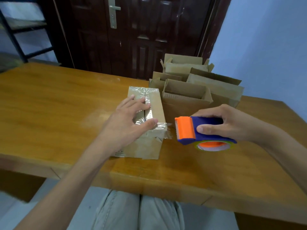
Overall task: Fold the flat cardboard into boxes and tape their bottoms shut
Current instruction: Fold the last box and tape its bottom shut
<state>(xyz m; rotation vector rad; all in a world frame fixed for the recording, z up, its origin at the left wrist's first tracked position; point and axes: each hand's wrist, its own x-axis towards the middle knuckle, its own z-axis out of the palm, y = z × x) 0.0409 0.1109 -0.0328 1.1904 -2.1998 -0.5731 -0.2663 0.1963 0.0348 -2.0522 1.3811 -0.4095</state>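
- My right grip [221,126] is curled round the tape dispenser [204,131], toothed edge just beside the box [147,123] so the strip can be cut; tape probably not severed yet.
- My left grip [131,117] lies flat, fingers straight, pressing the taped seam to steady the box on the worktop [49,103].
- Finished boxes [196,87] stand behind, out of the way.

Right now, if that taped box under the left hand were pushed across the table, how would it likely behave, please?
The taped box probably slides easily: it looks like empty cardboard on a glossy table. It seems unlikely to tip, sitting low and broad. The left hand pressing on top suggests it shifts readily.
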